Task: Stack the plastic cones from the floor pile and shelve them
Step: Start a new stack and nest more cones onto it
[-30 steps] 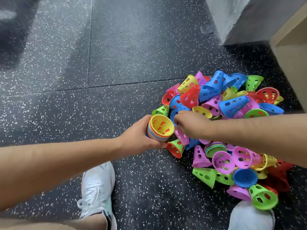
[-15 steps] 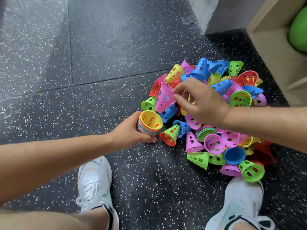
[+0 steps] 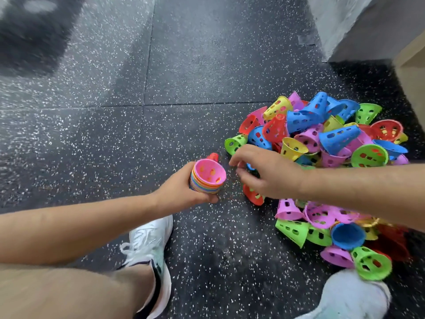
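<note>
The speckled black rubber floor (image 3: 184,65) fills the view, with tile seams crossing at about 11 o'clock. A grey wall base (image 3: 345,24) stands at 1 o'clock, and the pale edge of a wooden shelf unit (image 3: 411,72) at 2 o'clock. A white left shoe (image 3: 147,245) sits at 7 o'clock and a white right shoe (image 3: 349,295) at 5 o'clock, touching the near edge of the pile of cones (image 3: 322,146). The right forearm lies across the pile's middle and hides the cones beneath it.

The left hand (image 3: 181,189) reaches in from 8 o'clock, its fingers and thumb wrapped round a stack of cones (image 3: 207,178) with the open mouth tilted up toward the camera. A pink cone lies innermost, with banded rims of many colours under it. The right hand (image 3: 269,173) comes in from 3 o'clock, palm down, with its fingers loosely bent. Nothing shows between its fingertips, though the hand is slightly blurred.

The stack lies at 9 o'clock of the right hand, just beside its fingertips but apart from them. The loose pile spreads from 1 to 5 o'clock of that hand. A green cone (image 3: 234,143) lies at its 11 o'clock, and a red cone (image 3: 251,195) lies on its side under the palm.
</note>
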